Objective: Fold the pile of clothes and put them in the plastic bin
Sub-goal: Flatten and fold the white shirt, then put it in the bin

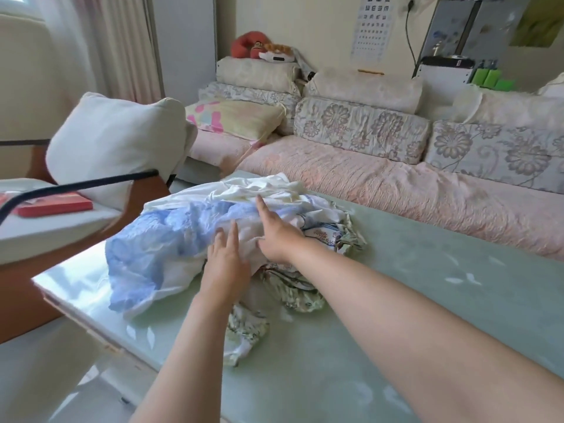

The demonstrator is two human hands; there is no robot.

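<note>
Blue-white clothes pile; eye chart shows E's.

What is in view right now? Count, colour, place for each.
clothes pile: one, mixed colours, on table
blue-and-white garment: one, left of pile
white garment: one, back top of pile
floral garment: count unclear, green-white print, pile's near side
table: one, pale green top
sofa: one, pink cover, behind table
floral cushions: three, grey-white, along sofa back
white pillow: one, on chair at left
red box: one, on left side surface
plastic bin: none in view
left hand: one, fingers straight, on pile
right hand: one, fingers straight, on pile
</note>
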